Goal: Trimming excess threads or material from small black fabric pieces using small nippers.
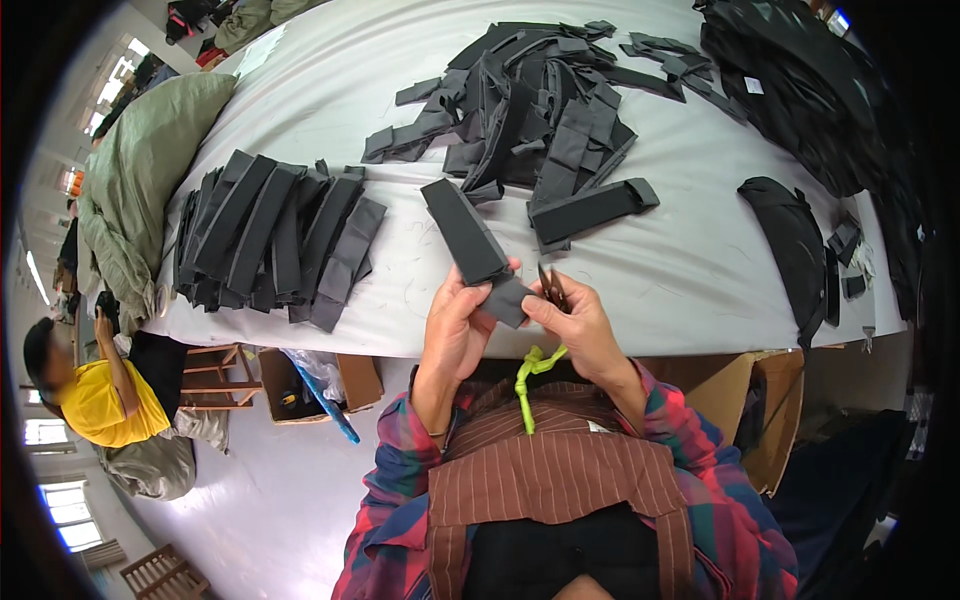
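Pinched in my left hand point(458, 325) is a dark grey fabric strip point(468, 235), its far part reaching out over the table and its near end folded toward me. My right hand point(585, 330) has thumb and finger closed on that near end. Within the same right hand sit dark thread snips point(553, 288), blades pointing up and away from the strip. A yellow-green cord point(526, 385) hangs just below the right hand, in front of my striped brown apron. Another strip point(592, 210) lies flat just beyond the right hand.
A loose heap of grey strips point(520, 110) covers the far middle of the white table point(400, 280). Stacked strips point(270, 235) lie left. Black garments point(810, 100) fill the right side; a green sack point(150, 150) stands left. Cardboard boxes point(770, 410) are below. A person in yellow point(115, 405) is at left.
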Demonstrator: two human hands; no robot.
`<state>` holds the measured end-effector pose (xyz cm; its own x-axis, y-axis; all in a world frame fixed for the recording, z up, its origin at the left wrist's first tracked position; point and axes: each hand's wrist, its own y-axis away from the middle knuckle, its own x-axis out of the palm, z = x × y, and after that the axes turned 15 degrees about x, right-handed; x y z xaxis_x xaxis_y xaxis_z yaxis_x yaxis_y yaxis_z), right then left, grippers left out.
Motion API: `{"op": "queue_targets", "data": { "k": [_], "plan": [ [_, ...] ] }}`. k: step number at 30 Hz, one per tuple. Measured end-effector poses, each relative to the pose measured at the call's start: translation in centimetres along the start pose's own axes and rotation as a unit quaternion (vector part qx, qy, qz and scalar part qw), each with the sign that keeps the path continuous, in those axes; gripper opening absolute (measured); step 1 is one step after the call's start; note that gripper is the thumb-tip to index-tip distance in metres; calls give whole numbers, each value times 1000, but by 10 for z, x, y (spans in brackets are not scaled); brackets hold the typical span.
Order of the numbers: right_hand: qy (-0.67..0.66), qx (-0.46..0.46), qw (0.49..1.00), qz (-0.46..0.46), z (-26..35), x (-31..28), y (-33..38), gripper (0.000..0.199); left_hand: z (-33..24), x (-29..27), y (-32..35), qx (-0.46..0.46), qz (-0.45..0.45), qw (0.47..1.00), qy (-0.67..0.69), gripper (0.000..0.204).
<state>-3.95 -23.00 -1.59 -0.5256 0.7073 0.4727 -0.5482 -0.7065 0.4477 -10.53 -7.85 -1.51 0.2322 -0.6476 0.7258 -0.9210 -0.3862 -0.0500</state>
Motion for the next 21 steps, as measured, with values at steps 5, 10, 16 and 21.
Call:
{"op": "queue_targets", "data": {
  "k": [5,10,16,21],
  "plan": [
    [258,-201,943,-59,28,-7,-8,23,-3,-9,8,59,12,998,-33,23],
    [388,-246,874,-156,38,-2,-15,20,-4,-1,13,54,17,996,-65,21],
    [533,-310,760,-207,41,4,-16,16,-4,-1,18,38,28,997,-54,23],
    [482,-341,779,-214,39,2,-13,13,-2,-5,21,30,31,995,-89,27]
  ]
}}
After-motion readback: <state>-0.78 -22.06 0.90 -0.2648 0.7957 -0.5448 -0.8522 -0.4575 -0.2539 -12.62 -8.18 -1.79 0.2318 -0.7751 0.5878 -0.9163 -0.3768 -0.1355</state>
